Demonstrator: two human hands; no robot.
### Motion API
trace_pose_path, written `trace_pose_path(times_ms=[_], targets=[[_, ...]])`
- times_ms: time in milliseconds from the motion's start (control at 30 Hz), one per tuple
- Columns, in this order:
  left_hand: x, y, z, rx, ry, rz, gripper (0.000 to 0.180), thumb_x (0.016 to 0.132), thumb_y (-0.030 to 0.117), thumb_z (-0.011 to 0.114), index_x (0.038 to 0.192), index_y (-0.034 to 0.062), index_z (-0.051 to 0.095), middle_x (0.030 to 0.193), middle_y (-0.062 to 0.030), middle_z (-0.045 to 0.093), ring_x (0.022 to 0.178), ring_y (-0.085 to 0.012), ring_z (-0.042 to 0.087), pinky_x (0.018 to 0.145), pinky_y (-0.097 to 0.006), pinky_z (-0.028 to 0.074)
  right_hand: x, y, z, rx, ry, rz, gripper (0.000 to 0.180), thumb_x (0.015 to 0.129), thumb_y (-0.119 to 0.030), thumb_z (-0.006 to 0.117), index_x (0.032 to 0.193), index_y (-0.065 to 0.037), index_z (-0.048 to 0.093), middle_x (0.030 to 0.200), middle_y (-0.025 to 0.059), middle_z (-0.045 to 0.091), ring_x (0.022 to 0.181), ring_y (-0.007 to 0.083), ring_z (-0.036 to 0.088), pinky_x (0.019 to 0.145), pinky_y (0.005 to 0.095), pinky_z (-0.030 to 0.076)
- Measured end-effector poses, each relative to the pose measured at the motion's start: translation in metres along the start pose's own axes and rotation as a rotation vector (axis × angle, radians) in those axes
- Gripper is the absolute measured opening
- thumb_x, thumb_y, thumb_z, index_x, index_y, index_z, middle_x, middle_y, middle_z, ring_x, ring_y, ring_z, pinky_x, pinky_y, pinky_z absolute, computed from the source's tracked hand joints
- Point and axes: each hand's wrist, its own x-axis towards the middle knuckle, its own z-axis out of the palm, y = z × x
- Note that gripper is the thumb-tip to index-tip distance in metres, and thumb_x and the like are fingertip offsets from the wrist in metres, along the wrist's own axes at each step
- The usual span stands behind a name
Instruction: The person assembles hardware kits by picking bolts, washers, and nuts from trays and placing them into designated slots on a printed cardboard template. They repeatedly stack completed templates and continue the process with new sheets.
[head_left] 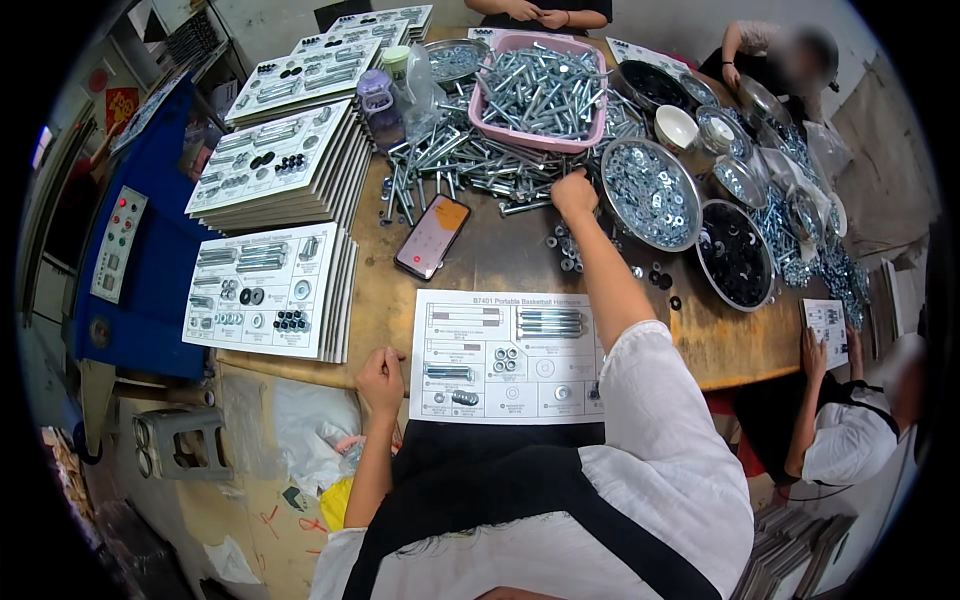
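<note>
My right hand [575, 196] reaches forward to the near edge of a loose pile of long bolts [440, 155], its fingers curled closed; what they hold, if anything, is hidden. Just right of it stands a round metal bowl of washers [650, 195]. My left hand [381, 380] rests in a loose fist at the table's front edge, with nothing visible in it. Between my arms lies a white printed card [475, 405] with bolts [549, 322], shorter bolts [449, 373], nuts [506, 360] and small black parts [464, 398] on its outlined sections. My right arm covers its right side.
Stacks of filled cards [262, 290] line the left side. A phone [432, 236], a purple bottle [380, 105] and a pink basin of bolts [603, 125] stand ahead. A bowl of black parts [735, 255] is at right. Other people sit around the table.
</note>
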Motion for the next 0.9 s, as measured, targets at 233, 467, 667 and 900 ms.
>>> trace_pose_path(times_ms=[233,467,667,900], targets=[[-0.004,-0.007,0.004,0.081,0.023,0.081,0.022,0.093,0.015,0.058,0.075,0.0065,0.068,0.062,-0.0076,0.057,0.050,-0.0205,0.052,0.048,-0.034,0.038,0.015,0.019,0.006,0.102,-0.074,0.009,0.046,0.083,-0.020,0.051,0.119,0.010,0.053,0.115,0.0298,0.063,0.106,0.0422,0.063,0.094,0.0477,0.049],[-0.004,-0.004,0.001,0.106,0.039,0.072,0.023,0.093,0.014,0.057,0.073,0.0074,0.065,0.063,-0.0074,0.057,0.050,-0.0209,0.052,0.048,-0.034,0.039,-0.011,0.010,-0.018,1.208,-0.604,0.492,0.029,0.103,-0.025,0.036,0.093,-0.003,0.053,0.059,-0.0075,0.034,0.046,0.0052,0.030,0.038,0.0217,0.025],[-0.005,-0.005,0.006,0.091,0.057,0.087,0.023,0.093,0.013,0.057,0.071,0.0075,0.064,0.061,-0.0062,0.055,0.049,-0.0195,0.050,0.048,-0.032,0.038,-0.044,0.032,-0.030,1.321,-0.773,0.478,0.023,0.104,-0.023,0.040,0.102,-0.005,0.054,0.063,-0.0074,0.037,0.048,0.0035,0.029,0.039,0.0192,0.024],[0.017,0.017,-0.001,-0.344,-0.135,-0.118,0.022,0.090,0.009,0.059,0.111,0.0090,0.068,0.089,-0.0079,0.065,0.071,-0.0235,0.059,0.063,-0.032,0.047,-0.184,0.030,-0.062,0.903,-0.962,-0.167,0.023,0.101,-0.030,0.049,0.106,-0.010,0.060,0.066,-0.0045,0.041,0.050,0.0050,0.036,0.043,0.0204,0.029]])
